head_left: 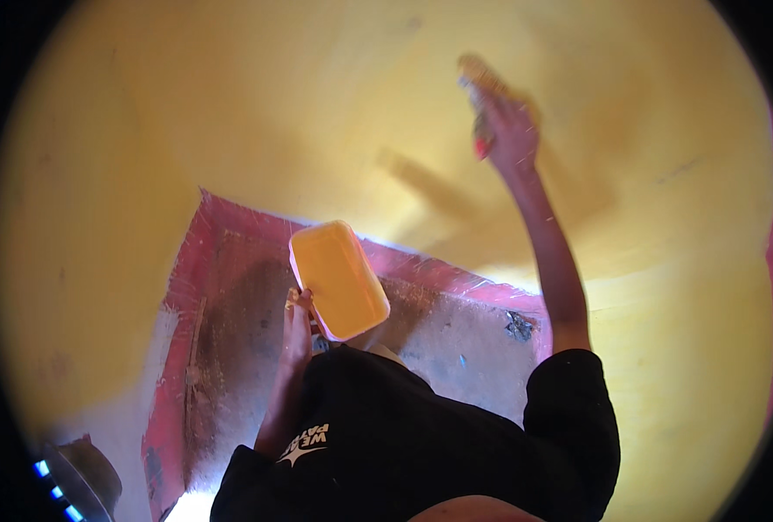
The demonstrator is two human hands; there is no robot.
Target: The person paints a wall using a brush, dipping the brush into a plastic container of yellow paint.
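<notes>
The right hand (513, 130), raised and blurred, grips a brush (482, 76) with a bit of red at its lower end. The brush is up at the yellow wall (273, 113); whether its bristles touch it, I cannot tell. The left hand (298, 311), lower down, grips the left side of a tub (365, 265), which is tilted and holds yellow paint (339, 278). Beneath the tub runs a pink band (260, 224) along the wall's foot, edging the stained floor (465, 335). A dark crumpled scrap (519, 326) lies near the band at right. The person wears a black shirt (439, 444).
</notes>
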